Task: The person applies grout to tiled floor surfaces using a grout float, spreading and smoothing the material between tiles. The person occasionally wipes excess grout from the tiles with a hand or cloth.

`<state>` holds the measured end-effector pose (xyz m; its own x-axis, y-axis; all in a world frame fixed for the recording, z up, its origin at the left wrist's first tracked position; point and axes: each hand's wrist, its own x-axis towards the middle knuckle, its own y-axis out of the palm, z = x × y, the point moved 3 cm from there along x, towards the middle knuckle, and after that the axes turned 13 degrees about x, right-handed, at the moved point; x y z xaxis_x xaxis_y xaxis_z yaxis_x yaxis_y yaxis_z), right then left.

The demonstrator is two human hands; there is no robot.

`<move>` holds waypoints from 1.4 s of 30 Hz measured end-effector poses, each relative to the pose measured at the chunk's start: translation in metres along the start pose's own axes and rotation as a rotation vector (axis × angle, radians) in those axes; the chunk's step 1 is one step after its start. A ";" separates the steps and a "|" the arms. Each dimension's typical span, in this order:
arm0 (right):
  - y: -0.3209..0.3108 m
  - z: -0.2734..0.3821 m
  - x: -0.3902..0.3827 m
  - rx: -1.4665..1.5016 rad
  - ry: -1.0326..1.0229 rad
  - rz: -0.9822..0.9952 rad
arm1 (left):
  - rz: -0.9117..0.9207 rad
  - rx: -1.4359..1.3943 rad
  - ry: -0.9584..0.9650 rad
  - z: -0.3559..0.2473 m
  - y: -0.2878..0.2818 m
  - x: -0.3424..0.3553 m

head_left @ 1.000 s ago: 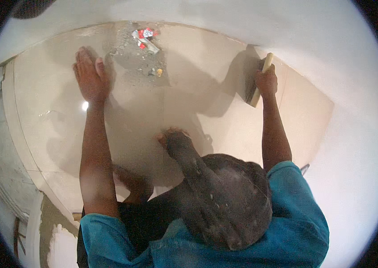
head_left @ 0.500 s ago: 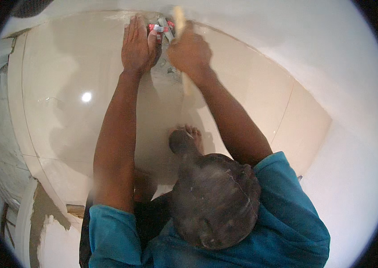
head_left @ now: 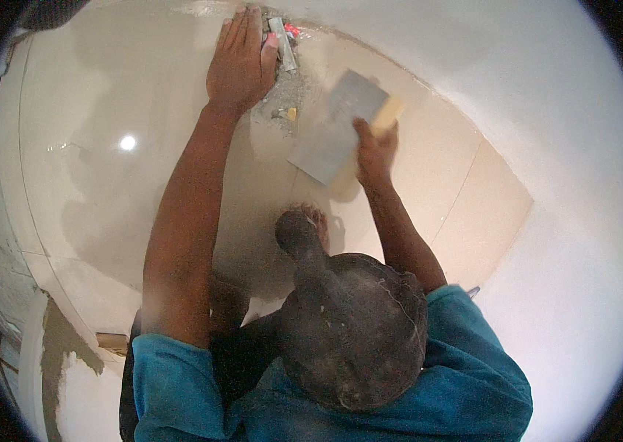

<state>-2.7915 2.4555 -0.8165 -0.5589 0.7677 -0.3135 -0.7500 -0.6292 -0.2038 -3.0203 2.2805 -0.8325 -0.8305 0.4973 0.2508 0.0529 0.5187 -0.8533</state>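
We find the left hand [head_left: 241, 74] laid out flat near the top of the view, its fingers straight and side by side, gripping nothing. Its thumb side borders a patch of grey rubble [head_left: 271, 114]; whether the palm bears on the floor, we cannot tell.

We observe the right hand [head_left: 376, 151] closed around the pale yellow handle [head_left: 391, 114] of a rectangular finishing trowel [head_left: 341, 121]. The trowel is to the right of the rubble, over the cream floor tiles [head_left: 418, 184], its broad grey blade face showing at a slant and blurred. Contact between blade and tile we cannot confirm.

Within the debris we note a pale strip [head_left: 282, 46], red scraps [head_left: 291, 30] just beside it, and a small yellow chunk [head_left: 292, 113] toward the lower end. Below, we record a bare foot [head_left: 319, 219]; to the right rises a white wall [head_left: 569, 132].
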 end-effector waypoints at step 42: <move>0.211 0.021 0.133 0.450 0.466 0.943 | 0.196 0.747 -0.572 0.062 -0.456 -0.173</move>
<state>-3.0317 2.4279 -0.8813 -0.8511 -0.1656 -0.4983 -0.2131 -0.7585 0.6159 -2.9346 1.9149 -0.5149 -0.9997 0.0111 -0.0199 0.0170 -0.2135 -0.9768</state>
